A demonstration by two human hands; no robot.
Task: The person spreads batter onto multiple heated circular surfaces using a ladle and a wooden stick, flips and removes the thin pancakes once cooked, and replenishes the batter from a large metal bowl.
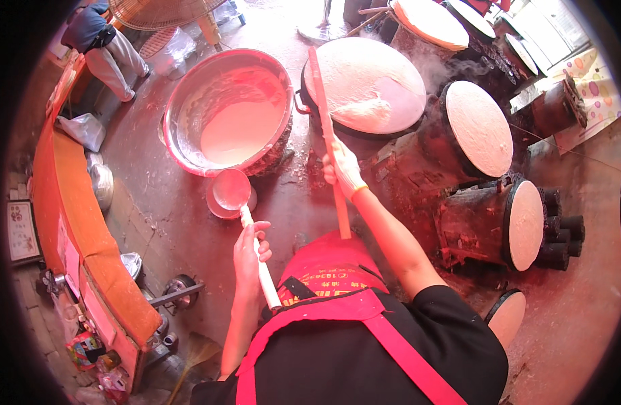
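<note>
My left hand grips the pale handle of a ladle, whose bowl sits just below the near rim of a large batter tub. Pale, smooth batter lies in the tub. In a white glove with a yellow cuff, my right hand holds a long flat wooden stick. The stick's far part overlaps the left edge of a round griddle. Batter covers much of that griddle unevenly, with a smoother bare-looking patch at its lower right.
Several stoves with batter-covered griddles, such as a near one, line the right side; steam rises there. Dark cylindrical briquettes stand beside it. An orange-covered table runs along the left. A person and a fan are at upper left.
</note>
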